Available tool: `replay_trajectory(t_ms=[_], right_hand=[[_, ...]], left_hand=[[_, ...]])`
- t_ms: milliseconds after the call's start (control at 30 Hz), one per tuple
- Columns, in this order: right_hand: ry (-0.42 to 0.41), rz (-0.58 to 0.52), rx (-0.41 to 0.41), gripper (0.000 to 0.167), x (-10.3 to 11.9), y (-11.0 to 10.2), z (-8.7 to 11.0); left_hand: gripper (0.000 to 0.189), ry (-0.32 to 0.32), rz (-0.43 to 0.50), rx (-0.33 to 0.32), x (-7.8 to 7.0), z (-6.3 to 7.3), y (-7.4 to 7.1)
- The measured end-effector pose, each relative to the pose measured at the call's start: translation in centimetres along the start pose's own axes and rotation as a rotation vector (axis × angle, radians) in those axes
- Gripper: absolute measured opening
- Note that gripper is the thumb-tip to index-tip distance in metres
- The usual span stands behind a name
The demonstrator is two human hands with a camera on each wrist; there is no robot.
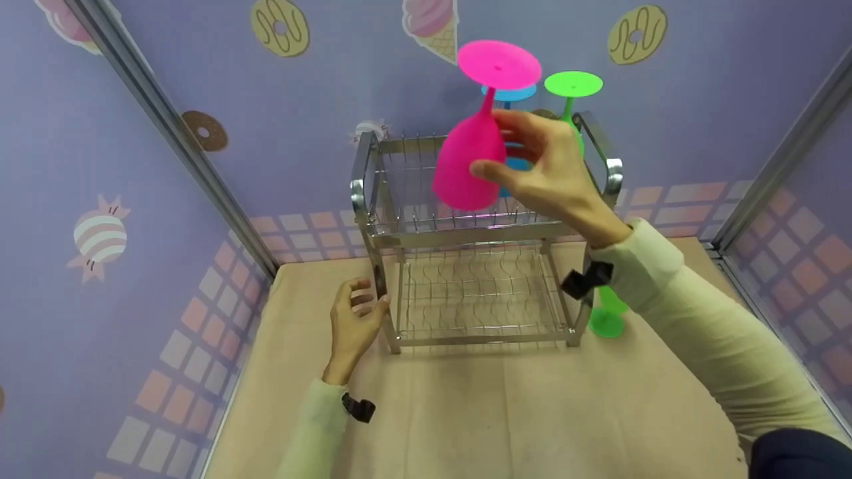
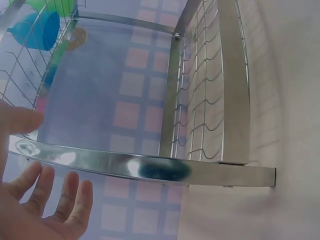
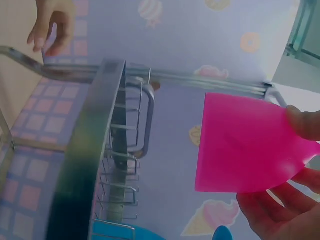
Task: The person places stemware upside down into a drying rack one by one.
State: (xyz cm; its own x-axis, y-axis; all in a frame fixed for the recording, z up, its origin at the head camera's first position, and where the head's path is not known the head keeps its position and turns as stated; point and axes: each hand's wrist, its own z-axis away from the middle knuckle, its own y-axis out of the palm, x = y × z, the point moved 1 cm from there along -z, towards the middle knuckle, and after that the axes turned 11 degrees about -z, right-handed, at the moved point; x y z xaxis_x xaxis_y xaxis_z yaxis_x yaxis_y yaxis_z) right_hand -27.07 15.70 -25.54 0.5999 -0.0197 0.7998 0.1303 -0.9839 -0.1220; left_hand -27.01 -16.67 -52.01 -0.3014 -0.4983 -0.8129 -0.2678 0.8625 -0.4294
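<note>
Above the left side of the dish rack (image 1: pixel 432 237) you have room; at upper right, an inverted blue goblet (image 1: pixel 518 93) and green goblet (image 1: pixel 574 84) block you. The front left post (image 2: pixel 110 162) stands just beside your left grip (image 1: pixel 356 319); the lower tier (image 1: pixel 479 340) opens frontward.

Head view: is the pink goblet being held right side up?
No, the right hand holds the pink goblet upside down, its flat round foot above its bowl.
</note>
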Motion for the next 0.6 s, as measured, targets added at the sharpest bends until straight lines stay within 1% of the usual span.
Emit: replay_trajectory(t_ms=[167,367,467,600], right_hand=[[0.014,0.121,0.0,0.06,-0.8,0.8,-2.5],[0.056,0.217,0.001,0.061,-3.1,1.8,-4.8],[0.08,0.249,0.01,0.06,-4.5,2.2,-5.6],[0.111,0.258,0.018,0.056,-6.0,2.5,-6.4]], left_hand=[[0.047,-0.022,-0.035,0.0,0.9,-0.1,0.4],[0.041,-0.035,-0.055,-0.05,1.7,-0.3,0.8],[0.038,-0.036,-0.054,-0.056,1.8,-0.4,1.2],[0.034,-0.035,-0.041,-0.049,2.0,-0.5,1.6]])
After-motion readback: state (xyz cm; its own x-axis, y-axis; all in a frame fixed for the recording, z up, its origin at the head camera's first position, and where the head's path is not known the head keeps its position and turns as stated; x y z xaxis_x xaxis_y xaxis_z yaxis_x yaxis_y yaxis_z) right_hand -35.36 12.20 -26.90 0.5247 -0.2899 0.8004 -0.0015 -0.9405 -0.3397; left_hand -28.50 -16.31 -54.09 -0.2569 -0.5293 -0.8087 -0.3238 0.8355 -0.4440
